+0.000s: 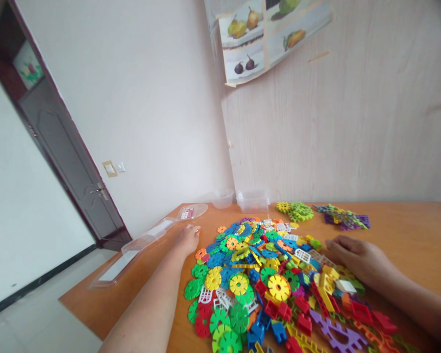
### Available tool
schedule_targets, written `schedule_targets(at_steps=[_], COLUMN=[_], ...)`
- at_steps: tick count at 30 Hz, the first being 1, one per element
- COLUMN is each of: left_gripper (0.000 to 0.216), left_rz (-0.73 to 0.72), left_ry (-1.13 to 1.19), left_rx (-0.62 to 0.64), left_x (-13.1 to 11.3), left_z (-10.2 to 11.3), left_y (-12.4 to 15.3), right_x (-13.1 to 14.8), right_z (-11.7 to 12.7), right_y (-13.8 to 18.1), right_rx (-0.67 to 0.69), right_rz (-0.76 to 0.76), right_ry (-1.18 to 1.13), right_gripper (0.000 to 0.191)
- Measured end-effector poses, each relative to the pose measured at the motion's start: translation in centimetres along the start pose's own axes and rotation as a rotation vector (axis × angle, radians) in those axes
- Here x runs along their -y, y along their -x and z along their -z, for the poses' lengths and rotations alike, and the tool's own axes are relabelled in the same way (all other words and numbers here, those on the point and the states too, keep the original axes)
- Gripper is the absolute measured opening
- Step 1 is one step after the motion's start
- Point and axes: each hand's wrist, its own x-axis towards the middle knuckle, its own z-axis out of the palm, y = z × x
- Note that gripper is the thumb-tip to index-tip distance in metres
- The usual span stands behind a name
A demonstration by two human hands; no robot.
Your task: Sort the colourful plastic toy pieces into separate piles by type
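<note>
My left hand (188,238) is at the left of a pile of plastic building pieces, its fingers curled closed. A small bit of orange shows at its fingertips, too small to name. At the pile's right side lies my right hand (353,252), fingers bent inward and their undersides hidden. Notched discs in blue, green, yellow and orange fill the pile's left and middle, such as a yellow disc (279,288). Blocks and white lattice pieces lie among them, including a white window piece (302,255) near my right hand. A purple toothed piece (338,334) lies in front.
Clear plastic lids (119,264) lie along the left edge of the wooden table (88,299). By the wall stand a clear round bowl (223,198) and a clear rectangular box (253,201). Behind the pile are green gear-shaped pieces (300,212) and a purple-and-grey heap (347,219).
</note>
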Motion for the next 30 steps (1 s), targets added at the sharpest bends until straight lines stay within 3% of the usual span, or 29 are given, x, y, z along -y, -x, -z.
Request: schedule_targets(at_steps=[6, 11, 19, 25, 30], left_gripper=[0.029, 0.024, 0.031, 0.016, 0.017], left_rz=[0.152, 0.246, 0.488, 0.53, 0.502], left_ry=[0.048, 0.238, 0.427, 0.397, 0.403], left_rx=[-0.128, -0.237, -0.508, -0.508, -0.49], left_x=[1.4, 1.4, 1.2, 0.6, -1.3], left_z=[0.7, 1.0, 2.8, 3.3, 3.6], left_y=[1.2, 1.5, 2.7, 3.9, 4.6], right_x=[0.1, 0.3, 1.0, 0.8, 0.9], right_z=[0.1, 0.1, 0.5, 0.5, 0.6], right_y=[0.0, 0.0, 0.3, 0.1, 0.0], right_rx=[-0.002, 0.002, 0.01, 0.027, 0.038], right_rz=[0.005, -0.004, 0.003, -0.005, -0.017], right_ry=[0.025, 0.026, 0.052, 0.065, 0.107], right_gripper=[0.041, 0.039, 0.044, 0.046, 0.046])
